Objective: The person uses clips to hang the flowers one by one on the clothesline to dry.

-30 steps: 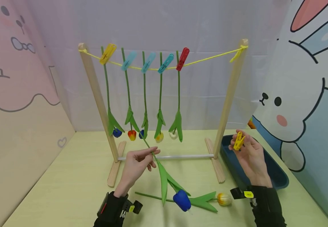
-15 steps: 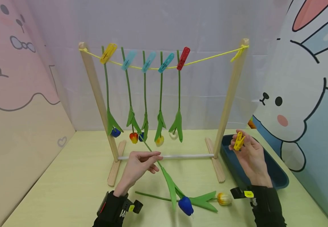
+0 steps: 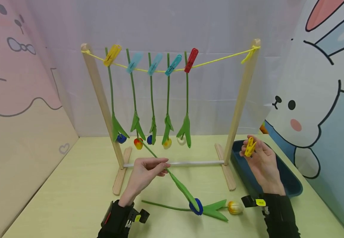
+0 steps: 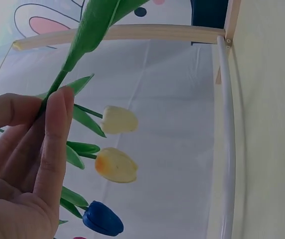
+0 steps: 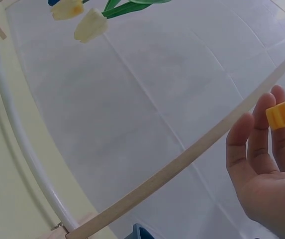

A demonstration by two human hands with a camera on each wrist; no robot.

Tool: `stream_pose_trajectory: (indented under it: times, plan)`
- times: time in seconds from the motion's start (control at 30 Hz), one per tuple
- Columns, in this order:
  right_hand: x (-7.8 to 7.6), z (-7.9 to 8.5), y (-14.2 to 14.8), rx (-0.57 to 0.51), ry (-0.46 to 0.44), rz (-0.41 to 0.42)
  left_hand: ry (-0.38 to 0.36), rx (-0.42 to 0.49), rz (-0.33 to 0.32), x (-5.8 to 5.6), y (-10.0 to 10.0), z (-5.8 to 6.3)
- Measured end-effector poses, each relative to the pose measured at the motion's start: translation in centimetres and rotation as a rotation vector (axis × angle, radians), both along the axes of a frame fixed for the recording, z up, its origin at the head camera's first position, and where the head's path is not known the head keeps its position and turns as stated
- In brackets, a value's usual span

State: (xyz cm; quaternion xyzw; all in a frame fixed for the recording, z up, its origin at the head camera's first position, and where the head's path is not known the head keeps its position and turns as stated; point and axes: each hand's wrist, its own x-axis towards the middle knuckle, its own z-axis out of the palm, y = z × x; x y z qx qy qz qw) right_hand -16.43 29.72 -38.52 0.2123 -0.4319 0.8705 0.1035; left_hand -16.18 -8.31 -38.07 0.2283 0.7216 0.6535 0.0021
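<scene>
My left hand [image 3: 148, 169] pinches the green stem of a blue artificial tulip [image 3: 184, 188] between thumb and fingers, in front of the rack. The tulip slants, its stem end up to the left and its blue head low to the right, partly hidden behind a leaf. In the left wrist view the fingertips meet on the stem just below the leaf [image 4: 92, 32]. My right hand [image 3: 264, 167], palm up over the blue bin, holds a yellow clothespin [image 3: 250, 147] at its fingers. Under the blue head, a cream-yellow tulip [image 3: 235, 208] lies across the table.
A wooden rack [image 3: 239, 105] carries a yellow string [image 3: 219, 60]. Several tulips hang head-down from it by yellow, blue and red clothespins [image 3: 191, 60], mostly left of centre. A white bar [image 3: 195, 164] joins the rack's feet. The dark blue bin [image 3: 294, 190] stands at the right.
The blue tulip has turned in my left fingers: its head has swung right and slightly up, and a leaf now crosses it. The right hand and yellow clothespin have stayed nearly still.
</scene>
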Motion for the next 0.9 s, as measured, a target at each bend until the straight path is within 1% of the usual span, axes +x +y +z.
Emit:
stream_pose_trajectory:
  times: [0.1,0.2,0.3,0.4,0.43,0.47,0.53,0.6,0.63,0.67,0.73,0.8,0.87,0.9]
  plan:
    - [-0.1,0.0,0.1,0.010,-0.002,-0.007,0.106,0.012,0.068,0.2,0.3,0.0]
    - [-0.1,0.0,0.1,0.013,-0.012,-0.018,0.220,0.033,0.154,0.4,0.7,-0.1]
    - [-0.1,0.1,0.0,0.017,-0.026,-0.042,0.316,0.060,0.229,0.5,1.1,-0.3]
    - [-0.1,0.2,0.0,0.027,-0.037,-0.080,0.388,0.096,0.269,0.5,1.4,-0.5]
    - [-0.1,0.2,-0.1,0.033,-0.044,-0.096,0.423,0.126,0.257,0.2,1.4,-0.9]
    - [0.0,0.3,-0.1,0.039,-0.052,-0.115,0.438,0.139,0.259,0.1,1.4,-0.9]
    - [0.1,0.3,-0.3,0.036,-0.065,-0.149,0.449,0.155,0.262,0.0,1.5,-1.0]
    - [0.1,0.4,-0.4,0.037,-0.082,-0.194,0.433,0.167,0.264,-0.1,1.6,-0.9]
    - [0.2,0.5,-0.5,0.035,-0.088,-0.214,0.416,0.172,0.266,-0.1,1.7,-0.9]
    - [0.2,0.6,-0.6,0.034,-0.092,-0.233,0.378,0.154,0.288,0.2,1.9,-0.5]
    - [0.2,0.7,-0.8,0.036,-0.099,-0.270,0.338,0.159,0.295,0.4,2.1,-0.3]
    - [0.2,0.8,-0.9,0.044,-0.106,-0.301,0.316,0.162,0.300,0.5,2.2,-0.1]
    - [0.2,0.9,-0.9,0.042,-0.106,-0.312,0.304,0.157,0.303,0.5,2.4,0.0]
    - [0.2,1.0,-1.0,0.046,-0.107,-0.321,0.310,0.155,0.302,0.4,2.5,0.0]
